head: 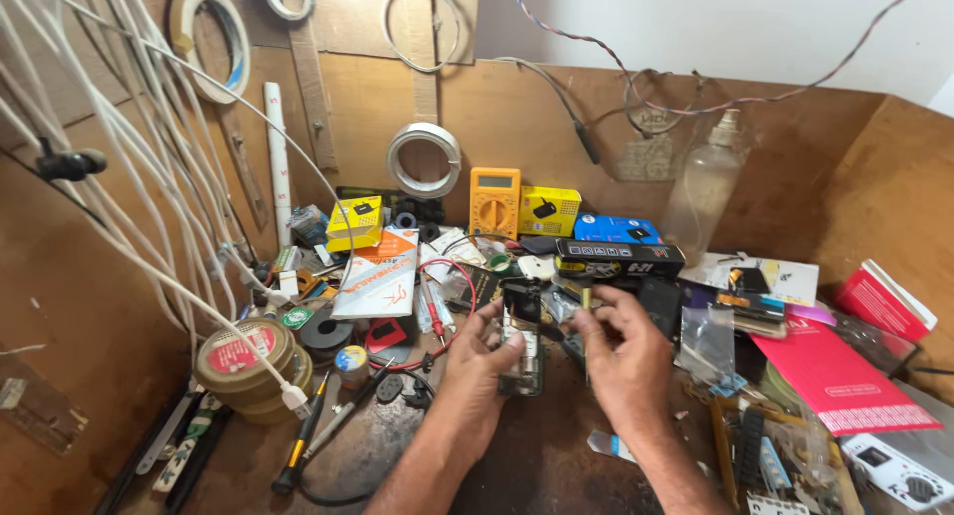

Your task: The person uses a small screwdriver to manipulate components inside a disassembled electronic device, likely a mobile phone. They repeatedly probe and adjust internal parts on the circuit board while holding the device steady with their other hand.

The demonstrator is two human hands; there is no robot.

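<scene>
Left hand: the left hand [484, 348] is sitting at lower centre of the frame, fingers curling round the left edge of a small opened dark phone body [523, 338] with its inner parts showing, and gripping it upright on the bench.
Right hand: the right hand [624, 351] is sitting just right of the phone, fingertips pinching a thin metal tool [585, 306] that is pointing upward; its tip is too small to make out.
Phone: it is standing between both hands, just below the middle of the frame; its lower end is partly hidden by the left thumb.
Bench: a worn brown wooden workbench [537, 455] is filling the bottom of the frame, crowded with clutter.
Behind the hands: a yellow-orange multimeter [494, 202] and a yellow cardboard box [550, 210] are leaning against the back wall, centre of the frame.
Left side: stacked round tins with red lids [243, 361] are sitting at lower left, beside a bundle of white cables [119, 177] that is running off the upper left edge.
Right side: a flat pink-red packet [833, 374] is lying at right, with a clear plastic bottle [708, 182] standing behind it.
Hard to make out: the small parts around the hands are blurring together, and the lower right items are being cut off by the frame edge.
</scene>
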